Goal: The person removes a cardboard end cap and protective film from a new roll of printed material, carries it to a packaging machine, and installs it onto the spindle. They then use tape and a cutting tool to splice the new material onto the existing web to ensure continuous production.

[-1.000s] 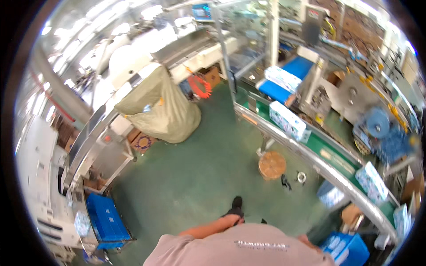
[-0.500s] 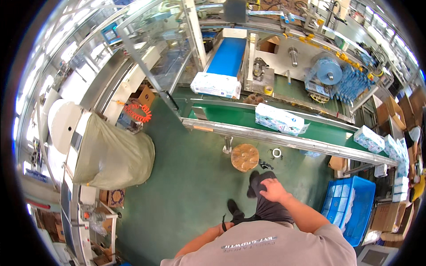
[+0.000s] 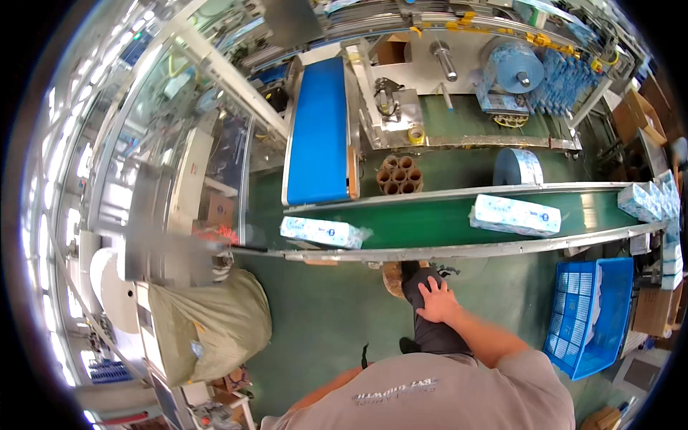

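By our right hand (image 3: 437,304) we see a green conveyor belt (image 3: 423,223), white blue-patterned packs (image 3: 514,215) and a blue crate (image 3: 589,315).

Two white-and-blue oblong plastic-wrapped packages lie on the green conveyor belt (image 3: 430,226): one at left (image 3: 322,232), one at right (image 3: 514,214); more stacked at far right (image 3: 648,201).

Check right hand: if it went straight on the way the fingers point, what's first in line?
The right hand lies flat on the person's dark trouser leg, fingers pointing up toward the belt. Next in line looks like the round wooden stool, then the conveyor's metal rail; depth is unclear.
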### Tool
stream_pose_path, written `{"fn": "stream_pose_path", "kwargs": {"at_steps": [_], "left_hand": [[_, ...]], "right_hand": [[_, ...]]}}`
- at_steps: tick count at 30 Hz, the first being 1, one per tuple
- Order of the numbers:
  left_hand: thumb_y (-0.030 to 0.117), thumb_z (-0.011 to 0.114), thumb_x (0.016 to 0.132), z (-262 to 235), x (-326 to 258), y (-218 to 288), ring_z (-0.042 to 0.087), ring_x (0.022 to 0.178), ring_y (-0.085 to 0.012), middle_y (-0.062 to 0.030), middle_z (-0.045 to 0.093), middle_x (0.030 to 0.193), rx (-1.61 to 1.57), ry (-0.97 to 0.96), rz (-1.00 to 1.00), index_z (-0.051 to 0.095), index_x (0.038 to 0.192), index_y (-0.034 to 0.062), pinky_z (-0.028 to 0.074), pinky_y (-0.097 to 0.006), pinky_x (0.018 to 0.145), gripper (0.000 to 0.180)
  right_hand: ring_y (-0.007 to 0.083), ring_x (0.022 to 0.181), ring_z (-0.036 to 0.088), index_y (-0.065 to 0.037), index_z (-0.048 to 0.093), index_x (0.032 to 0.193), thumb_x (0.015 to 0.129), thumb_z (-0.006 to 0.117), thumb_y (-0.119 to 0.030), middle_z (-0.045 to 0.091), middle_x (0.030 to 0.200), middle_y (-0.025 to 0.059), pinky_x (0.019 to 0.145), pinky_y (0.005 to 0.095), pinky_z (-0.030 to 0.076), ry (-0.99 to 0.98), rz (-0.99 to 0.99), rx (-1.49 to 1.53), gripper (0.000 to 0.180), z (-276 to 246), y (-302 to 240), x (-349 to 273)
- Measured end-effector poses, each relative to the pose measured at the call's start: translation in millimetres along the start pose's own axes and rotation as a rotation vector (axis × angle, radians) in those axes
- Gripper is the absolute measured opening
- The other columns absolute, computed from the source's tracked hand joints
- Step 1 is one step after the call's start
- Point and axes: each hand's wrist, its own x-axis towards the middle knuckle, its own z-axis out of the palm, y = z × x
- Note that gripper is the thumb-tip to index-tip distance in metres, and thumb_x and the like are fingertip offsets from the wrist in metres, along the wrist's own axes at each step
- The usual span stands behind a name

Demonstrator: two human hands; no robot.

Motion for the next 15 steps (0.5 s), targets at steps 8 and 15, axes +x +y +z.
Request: {"fn": "stream_pose_path", "kwargs": {"at_steps": [8, 15], "left_hand": [[0.02, 0.068, 0.096, -211, -59, 121, 0.066, 0.077, -0.0148, -0.0055, 0.071, 0.083, -0.166, 0.846, -0.309, 0.069, 0.096, 0.0075, 0.054, -0.034, 0.073, 0.012], [0.019, 0.066, 0.096, -410, -201, 134, 0.055, 0.059, -0.0098, -0.0006, 0.06, 0.069, -0.472, 1.573, -0.228, 0.066, 0.088, 0.0066, 0.045, -0.028, 0.052, 0.015]], "right_hand": [[0.0355, 0.12, 0.064, -0.01, 0.067, 0.13, 0.09, 0.065, -0.046, 0.068, 0.129, 0.0195, 0.105, 0.0431, 0.05, 0.01, 0.106, 0.349, 0.054, -47, 106, 14], [0.0375, 0.113, 0.067, -0.009, 0.075, 0.112, 0.087, 0.068, -0.045, 0.073, 0.117, 0.0174, 0.101, 0.0442, 0.052, 0.025, 0.368, 0.215, 0.044, -76, 228, -43]]}}
